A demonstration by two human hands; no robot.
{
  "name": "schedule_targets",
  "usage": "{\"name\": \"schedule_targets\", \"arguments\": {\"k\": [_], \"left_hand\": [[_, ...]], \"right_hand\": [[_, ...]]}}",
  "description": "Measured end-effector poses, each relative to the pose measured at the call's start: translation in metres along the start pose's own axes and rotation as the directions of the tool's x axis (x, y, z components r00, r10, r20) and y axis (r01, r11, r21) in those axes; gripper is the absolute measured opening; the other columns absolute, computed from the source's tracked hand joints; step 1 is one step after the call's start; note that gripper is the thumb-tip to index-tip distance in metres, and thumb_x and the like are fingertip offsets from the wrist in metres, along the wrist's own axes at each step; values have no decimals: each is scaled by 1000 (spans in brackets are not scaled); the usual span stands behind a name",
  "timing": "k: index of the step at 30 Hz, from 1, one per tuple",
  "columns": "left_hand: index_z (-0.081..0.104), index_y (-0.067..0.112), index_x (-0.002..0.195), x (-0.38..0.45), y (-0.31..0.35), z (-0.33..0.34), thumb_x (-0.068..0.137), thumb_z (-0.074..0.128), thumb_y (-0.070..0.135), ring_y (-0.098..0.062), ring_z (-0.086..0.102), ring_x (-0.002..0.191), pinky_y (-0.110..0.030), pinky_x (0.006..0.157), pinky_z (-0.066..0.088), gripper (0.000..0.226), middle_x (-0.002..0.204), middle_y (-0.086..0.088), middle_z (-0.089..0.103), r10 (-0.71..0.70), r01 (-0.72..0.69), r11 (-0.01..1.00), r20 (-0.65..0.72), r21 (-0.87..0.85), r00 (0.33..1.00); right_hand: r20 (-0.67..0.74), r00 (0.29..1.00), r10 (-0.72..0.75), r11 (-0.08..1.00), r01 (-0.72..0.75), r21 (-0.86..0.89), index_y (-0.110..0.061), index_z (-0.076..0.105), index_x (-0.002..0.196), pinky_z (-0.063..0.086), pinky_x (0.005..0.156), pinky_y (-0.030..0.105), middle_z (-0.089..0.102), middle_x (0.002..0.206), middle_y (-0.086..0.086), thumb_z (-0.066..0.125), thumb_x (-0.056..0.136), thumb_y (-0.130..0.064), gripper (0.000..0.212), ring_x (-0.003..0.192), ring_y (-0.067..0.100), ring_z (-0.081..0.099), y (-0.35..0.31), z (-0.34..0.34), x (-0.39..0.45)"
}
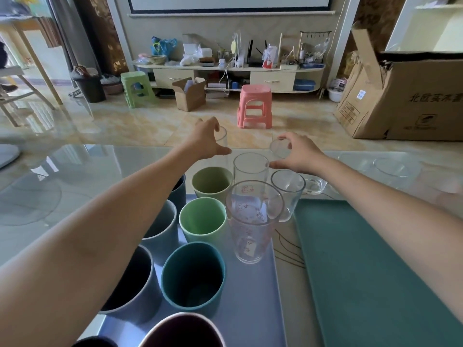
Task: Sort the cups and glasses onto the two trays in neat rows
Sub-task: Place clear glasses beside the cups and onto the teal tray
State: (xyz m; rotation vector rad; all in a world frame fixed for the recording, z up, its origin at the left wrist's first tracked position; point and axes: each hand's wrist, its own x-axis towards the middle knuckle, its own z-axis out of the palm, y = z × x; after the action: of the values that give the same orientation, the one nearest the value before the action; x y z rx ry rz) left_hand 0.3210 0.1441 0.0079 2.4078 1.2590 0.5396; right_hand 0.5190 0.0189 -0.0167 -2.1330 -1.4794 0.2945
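My left hand (209, 141) grips a tall clear glass (223, 140) at the far edge of the table. My right hand (299, 152) holds a small clear glass (280, 149), tilted with its mouth toward me. On the blue tray (250, 296) stand several coloured cups, among them a light green cup (203, 221) and a teal cup (193, 279), plus a printed glass (253, 221). Beyond it stand a plain tall glass (250, 169) and a shorter glass (288, 191). The teal tray (363, 271) on the right holds nothing.
A clear glass mug (314, 185) sits under my right wrist, and more clear glassware (395, 166) lies at the far right of the glass table. Past the table are a pink stool (255, 106) and a cardboard box (406, 96).
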Motion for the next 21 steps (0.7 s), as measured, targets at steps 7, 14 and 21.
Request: {"name": "schedule_targets", "arguments": {"k": [7, 14, 21], "left_hand": [[48, 13, 120, -26, 25, -53, 66, 81, 36, -29, 46, 114, -31, 85, 38, 67, 135, -16, 39, 46, -45, 999, -167, 9, 985], [49, 20, 119, -104, 71, -112, 64, 79, 46, -25, 56, 104, -32, 76, 44, 67, 128, -8, 47, 179, -141, 980, -324, 139, 929], [50, 25, 110, -197, 104, -145, 57, 75, 59, -21, 58, 99, -40, 81, 53, 68, 125, -4, 50, 219, -204, 976, -343, 80, 913]], "right_hand": [[-286, 953, -94, 987, 127, 97, -20, 39, 136, 32, 89, 26, 41, 132, 14, 81, 68, -33, 81, 119, 27, 43, -13, -29, -31], [-411, 895, -175, 979, 203, 25, -22, 36, 139, 35, 86, 30, 43, 131, 10, 77, 70, -44, 83, 116, 24, 43, -49, -87, -111], [-372, 901, -222, 967, 253, 35, -24, 46, 133, 39, 86, 28, 49, 117, 6, 81, 60, -45, 83, 105, 14, 47, -59, -112, -208]]}}
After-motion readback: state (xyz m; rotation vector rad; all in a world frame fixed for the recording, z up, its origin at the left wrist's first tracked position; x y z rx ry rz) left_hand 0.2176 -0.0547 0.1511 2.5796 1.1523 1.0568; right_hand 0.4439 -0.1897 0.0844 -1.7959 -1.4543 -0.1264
